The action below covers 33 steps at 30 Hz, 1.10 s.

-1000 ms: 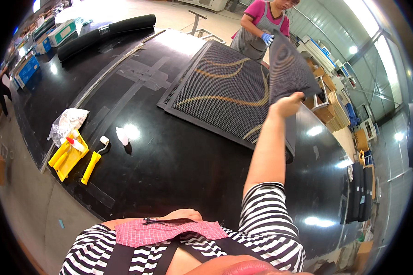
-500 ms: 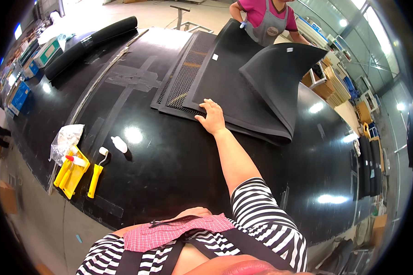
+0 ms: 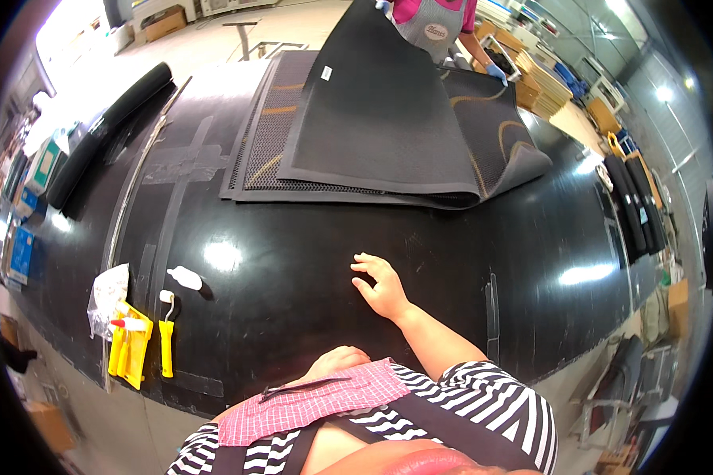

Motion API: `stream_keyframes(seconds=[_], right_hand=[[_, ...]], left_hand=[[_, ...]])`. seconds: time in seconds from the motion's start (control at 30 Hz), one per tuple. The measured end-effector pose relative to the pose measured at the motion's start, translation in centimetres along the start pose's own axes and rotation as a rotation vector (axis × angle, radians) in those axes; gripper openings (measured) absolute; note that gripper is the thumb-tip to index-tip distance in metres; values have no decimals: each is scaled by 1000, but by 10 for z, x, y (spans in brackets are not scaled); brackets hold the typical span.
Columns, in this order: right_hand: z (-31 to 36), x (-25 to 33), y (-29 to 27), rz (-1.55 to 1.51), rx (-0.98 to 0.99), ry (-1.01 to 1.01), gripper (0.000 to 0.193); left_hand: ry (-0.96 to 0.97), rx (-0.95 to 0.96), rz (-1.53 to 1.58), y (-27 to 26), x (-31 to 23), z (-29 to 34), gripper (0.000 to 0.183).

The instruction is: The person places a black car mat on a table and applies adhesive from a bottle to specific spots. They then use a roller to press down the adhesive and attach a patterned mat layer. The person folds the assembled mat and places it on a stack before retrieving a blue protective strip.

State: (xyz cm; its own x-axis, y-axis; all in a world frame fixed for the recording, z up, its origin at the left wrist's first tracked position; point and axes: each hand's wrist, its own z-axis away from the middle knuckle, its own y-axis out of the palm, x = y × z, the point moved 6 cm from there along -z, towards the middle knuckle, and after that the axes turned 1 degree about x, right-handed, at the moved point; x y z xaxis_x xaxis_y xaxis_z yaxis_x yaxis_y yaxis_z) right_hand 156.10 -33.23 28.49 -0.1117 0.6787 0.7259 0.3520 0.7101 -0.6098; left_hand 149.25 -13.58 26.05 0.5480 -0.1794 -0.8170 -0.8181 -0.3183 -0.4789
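Observation:
My right hand (image 3: 383,291) hovers low over the black table (image 3: 293,261), fingers spread and holding nothing. My left hand (image 3: 337,362) is at the table's near edge, partly covered by the pink checked cloth (image 3: 317,400) on my chest; its fingers are not clear. Beyond my hands lies a large dark mat (image 3: 263,150) with a perforated pattern, tan curved lines and a plain border. Its smooth black underside (image 3: 380,119) is folded over most of it, and the right part curls up. Neither hand touches the mat.
Across the table a person in a grey apron (image 3: 440,36) holds the mat with gloved hands. At left are a yellow paint tray (image 3: 131,356), a small roller (image 3: 166,336), a white bottle (image 3: 185,277), a plastic bag (image 3: 107,297) and a black roll (image 3: 107,131).
My right hand has come off the mat and drawn back toward me. The person opposite has laid the mat's raised right flap down to the right, showing its patterned side.

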Motion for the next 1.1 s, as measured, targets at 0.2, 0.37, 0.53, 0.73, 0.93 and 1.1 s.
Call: stream_keyframes(seconds=[0.2,0.37,0.53,0.73,0.93,1.1], right_hand=[[4,-10,-8,-92,-141,17,20],[2,-12,-15,-232,-39,44,21],[7,-14,-16,-193,8,-45,27],[2,-19,-22,-306,71,83,29],[2,-19,-21,-244,60,52,28],[6,-20,-16,-215,61,28,29]], left_hand=[[-115,19,-21,-10,-16,-8,27],[-125,20,-73,-7,-19,-10,26],[-170,-61,-187,-4,-25,-21,21],[33,-108,-203,15,-37,-96,18],[-84,5,187,36,4,-91,16],[-114,32,171,22,-12,-90,19]])
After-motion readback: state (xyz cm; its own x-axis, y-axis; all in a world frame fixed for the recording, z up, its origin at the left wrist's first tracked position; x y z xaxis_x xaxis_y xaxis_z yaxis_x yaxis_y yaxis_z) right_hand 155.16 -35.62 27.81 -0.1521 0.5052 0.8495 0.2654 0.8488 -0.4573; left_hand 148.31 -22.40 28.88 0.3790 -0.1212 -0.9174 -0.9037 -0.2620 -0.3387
